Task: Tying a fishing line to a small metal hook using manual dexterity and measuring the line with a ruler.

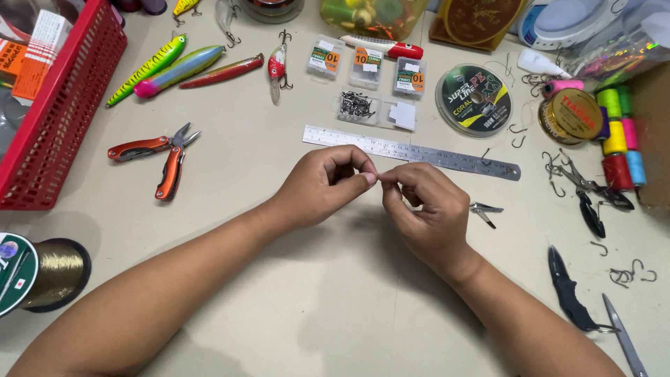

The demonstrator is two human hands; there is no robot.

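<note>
Both hands met over the middle of the pale beige surface (293, 293), fingertips pressed together just below the long steel ruler (412, 152). The left hand (322, 185) was curled, thumb and forefinger pinched tight, and the right hand (427, 213) pinched right against it; whatever sat between those fingertips was too small to make out, so what the grip held could not be told. Just beside the right hand lay a small silver clipper (483, 211). Off to the left rested the orange-handled folding pliers (162, 157), spread open, with a red plastic mesh basket (66, 112) at the edge beyond them. Above the ruler sat a small clear box of dark hooks (358, 106) and a round flat spool of green line (474, 99). To the right, loose hooks (631, 274) were scattered near black-handled scissors (593, 202) and a stack of coloured thread spools (618, 136). A big spool of golden line (52, 274) stood at the near left.
</note>
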